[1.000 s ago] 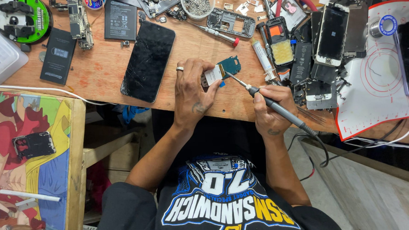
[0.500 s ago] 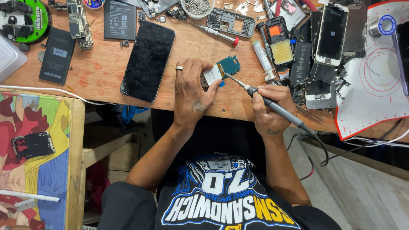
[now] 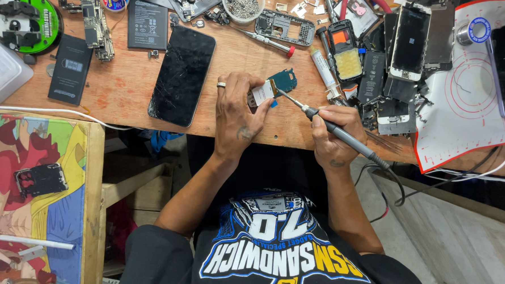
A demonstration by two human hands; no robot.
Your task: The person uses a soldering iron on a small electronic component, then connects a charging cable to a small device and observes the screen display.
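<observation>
Left hand (image 3: 237, 117) closed around small circuit board (image 3: 273, 87) on wooden bench (image 3: 125, 88); right hand (image 3: 331, 134) gripping soldering iron (image 3: 343, 135), tip touching board, beside cracked phone (image 3: 182, 74).

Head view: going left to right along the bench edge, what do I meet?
Black battery → cracked phone → left hand → small circuit board → soldering iron in the right hand → white silicone mat.
</observation>
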